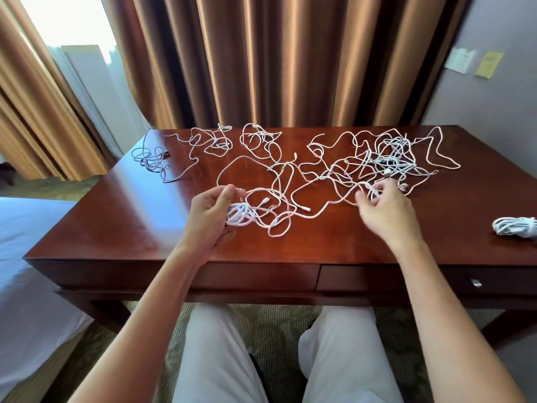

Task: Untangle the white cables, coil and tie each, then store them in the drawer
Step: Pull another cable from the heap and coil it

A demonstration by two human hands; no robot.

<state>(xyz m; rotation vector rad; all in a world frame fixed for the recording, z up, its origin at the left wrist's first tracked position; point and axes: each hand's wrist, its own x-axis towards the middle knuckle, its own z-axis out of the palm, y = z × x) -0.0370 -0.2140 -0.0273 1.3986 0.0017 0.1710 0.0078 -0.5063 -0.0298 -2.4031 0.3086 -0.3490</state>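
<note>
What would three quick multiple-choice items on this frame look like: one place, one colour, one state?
1. Where is the finished cable bundle?
A. at the desk's right edge
B. on the bed
C. in the left hand

2. What colour is the desk?
A. white
B. reddish brown
C. black

3. What state are the drawers in?
A. both pulled out
B. one removed
C. closed

Answers:
1 A: the bundle lies alone on the desktop, far right.
2 B: the glossy top is reddish-brown wood.
3 C: both fronts sit flush under the desktop, while the left hand holds a partly wound coil and the right hand pinches a loose cable.
</note>
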